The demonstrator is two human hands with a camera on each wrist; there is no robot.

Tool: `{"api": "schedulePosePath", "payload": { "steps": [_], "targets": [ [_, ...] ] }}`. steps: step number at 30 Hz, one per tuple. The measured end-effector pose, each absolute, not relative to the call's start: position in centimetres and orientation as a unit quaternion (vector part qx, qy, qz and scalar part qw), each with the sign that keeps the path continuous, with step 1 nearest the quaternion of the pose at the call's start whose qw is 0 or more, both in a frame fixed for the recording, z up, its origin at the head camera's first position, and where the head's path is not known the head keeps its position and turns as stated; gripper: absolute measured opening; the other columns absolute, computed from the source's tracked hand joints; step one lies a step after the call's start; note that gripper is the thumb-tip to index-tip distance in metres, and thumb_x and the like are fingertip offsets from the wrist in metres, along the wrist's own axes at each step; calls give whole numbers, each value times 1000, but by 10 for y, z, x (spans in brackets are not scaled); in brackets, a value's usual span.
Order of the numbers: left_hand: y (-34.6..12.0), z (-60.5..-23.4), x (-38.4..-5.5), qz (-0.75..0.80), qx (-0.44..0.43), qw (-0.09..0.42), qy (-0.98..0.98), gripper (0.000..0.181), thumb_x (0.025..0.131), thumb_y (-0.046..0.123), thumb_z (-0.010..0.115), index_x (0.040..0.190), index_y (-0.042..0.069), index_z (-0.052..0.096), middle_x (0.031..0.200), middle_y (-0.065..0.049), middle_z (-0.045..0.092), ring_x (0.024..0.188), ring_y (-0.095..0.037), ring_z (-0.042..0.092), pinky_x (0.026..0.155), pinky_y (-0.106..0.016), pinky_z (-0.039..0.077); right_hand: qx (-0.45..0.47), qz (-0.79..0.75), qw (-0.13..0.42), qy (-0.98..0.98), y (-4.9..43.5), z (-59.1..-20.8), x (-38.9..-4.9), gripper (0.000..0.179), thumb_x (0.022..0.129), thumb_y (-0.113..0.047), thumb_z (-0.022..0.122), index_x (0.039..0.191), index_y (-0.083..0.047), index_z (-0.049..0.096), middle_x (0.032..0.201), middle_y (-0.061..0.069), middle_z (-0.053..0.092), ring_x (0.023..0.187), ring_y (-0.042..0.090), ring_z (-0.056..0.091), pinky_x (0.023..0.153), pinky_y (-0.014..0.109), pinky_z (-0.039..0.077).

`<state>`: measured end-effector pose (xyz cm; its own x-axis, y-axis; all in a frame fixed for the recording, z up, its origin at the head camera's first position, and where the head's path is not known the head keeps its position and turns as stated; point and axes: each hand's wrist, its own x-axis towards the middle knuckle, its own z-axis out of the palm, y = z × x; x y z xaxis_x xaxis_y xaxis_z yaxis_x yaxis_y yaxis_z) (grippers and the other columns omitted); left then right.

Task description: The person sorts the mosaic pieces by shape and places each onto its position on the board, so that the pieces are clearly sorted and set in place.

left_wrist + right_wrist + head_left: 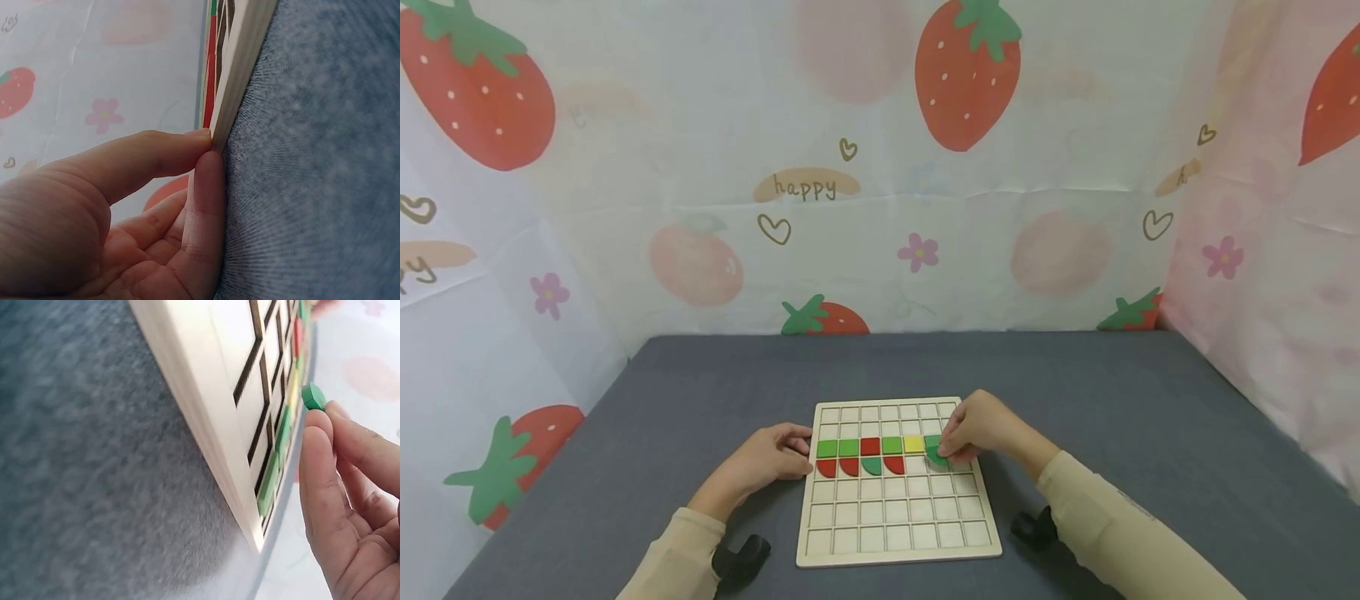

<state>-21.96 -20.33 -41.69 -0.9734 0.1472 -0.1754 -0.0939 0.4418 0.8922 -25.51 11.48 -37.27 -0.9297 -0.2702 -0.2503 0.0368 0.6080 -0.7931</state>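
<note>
A wooden grid board (pixel 861 540) lies flat on the table. Across it runs a row of square tiles, among them green ones (pixel 827 448), a red tile (pixel 869 447) and a yellow tile (pixel 913 444). Below them sit red quarter-circle pieces (pixel 826 467) and a green one (pixel 871 466). My left hand (pixel 772 452) holds the board's left edge, thumb and index fingertips against its rim in the left wrist view. Over the right part of the board, my right hand (pixel 981 427) pinches a green quarter-circle piece (pixel 313 397) between thumb and fingers, raised off the surface.
A dark grey cloth (pixel 715 375) covers the table around the board. Strawberry-print curtains (pixel 880 275) stand behind and at both sides. Black wrist mounts (pixel 742 560) hang under both sleeves, close to the board's front corners.
</note>
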Motion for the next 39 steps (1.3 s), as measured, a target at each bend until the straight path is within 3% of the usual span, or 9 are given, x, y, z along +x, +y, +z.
{"api": "schedulePosePath", "payload": {
  "steps": [12,39],
  "targets": [
    [-203,-414,-218,533,13,119,838,58,82,1,71,137,-7,52,102,-11,57,86,-15,59,81,-33,56,-44,-448,201,870,94,-378,-260,7,75,3,81,75,1,74,68,11,73,51,12,66,57,30,58],
    [-202,-413,-217,528,7,114,841,59,81,1,72,136,-7,52,103,-11,58,87,-15,60,80,-34,57,-62,-391,189,898,83,-378,-256,11,76,3,81,69,-1,74,63,9,71,51,14,67,55,29,57]
  ]
}}
